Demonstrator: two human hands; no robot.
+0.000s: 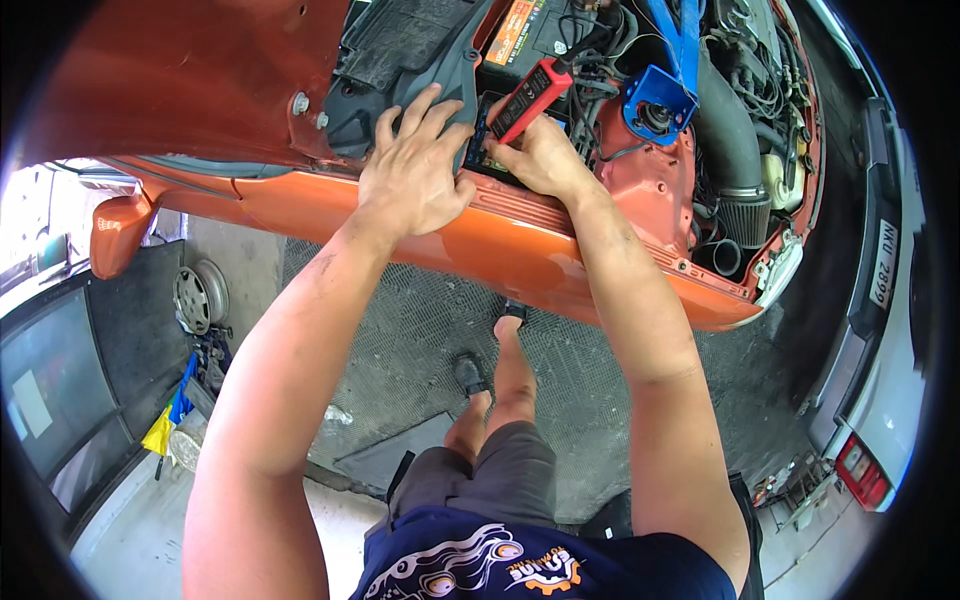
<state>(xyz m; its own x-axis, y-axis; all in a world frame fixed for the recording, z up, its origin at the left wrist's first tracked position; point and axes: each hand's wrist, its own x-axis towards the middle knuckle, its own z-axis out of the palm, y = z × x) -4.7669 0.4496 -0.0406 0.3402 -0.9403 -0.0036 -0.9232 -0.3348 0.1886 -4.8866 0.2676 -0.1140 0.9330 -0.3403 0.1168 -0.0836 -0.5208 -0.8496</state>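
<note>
My left hand (415,175) rests palm down with its fingers spread, on the black plastic trim (430,80) and the edge of the orange car's fender (500,225). To its right, my right hand (545,160) is closed round a red handheld circuit tester (533,100) with a black cable leaving its upper end. The tester tilts down toward a dark box that looks like a fuse box (485,125), between my hands. Its tip is hidden by my fingers, so I cannot tell whether it touches anything. A car battery (535,40) sits just beyond.
A blue strut brace (660,95) crosses the engine bay on the right, near a grey intake hose (728,130) and cone air filter (745,220). The orange hood (170,80) stands raised at left. Another vehicle (890,300) is at far right. A wheel (195,300) leans at left.
</note>
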